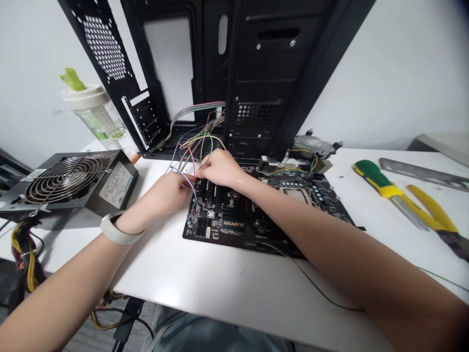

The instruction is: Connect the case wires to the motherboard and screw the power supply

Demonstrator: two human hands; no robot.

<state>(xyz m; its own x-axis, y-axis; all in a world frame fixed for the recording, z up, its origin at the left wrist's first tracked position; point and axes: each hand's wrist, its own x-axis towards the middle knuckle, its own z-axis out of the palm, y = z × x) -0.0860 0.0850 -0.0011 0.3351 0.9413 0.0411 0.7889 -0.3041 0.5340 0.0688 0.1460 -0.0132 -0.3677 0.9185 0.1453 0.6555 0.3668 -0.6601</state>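
A black Gigabyte motherboard point(234, 224) lies flat on the white table. At its far left corner my left hand point(170, 193) is closed, fingertips pressed together beside the board's edge; what they grip is hidden. Just right of it, my right hand point(222, 168) pinches over the same corner, with a thin wire running into its fingertips. Several thin coloured wires point(198, 139) come out of the black computer case point(264, 88) and drop toward both hands. A blue and white wire point(183, 177) arcs past my left fingers down to the board's left edge.
On the left sits a power supply point(117, 188) with bundled cables point(27, 254) hanging off the table; behind it is a clear bottle point(97, 120). To the right lie a green and yellow screwdriver point(377, 178), yellow-handled pliers point(436, 208), a metal strip point(421, 171) and a cooling fan point(313, 145).
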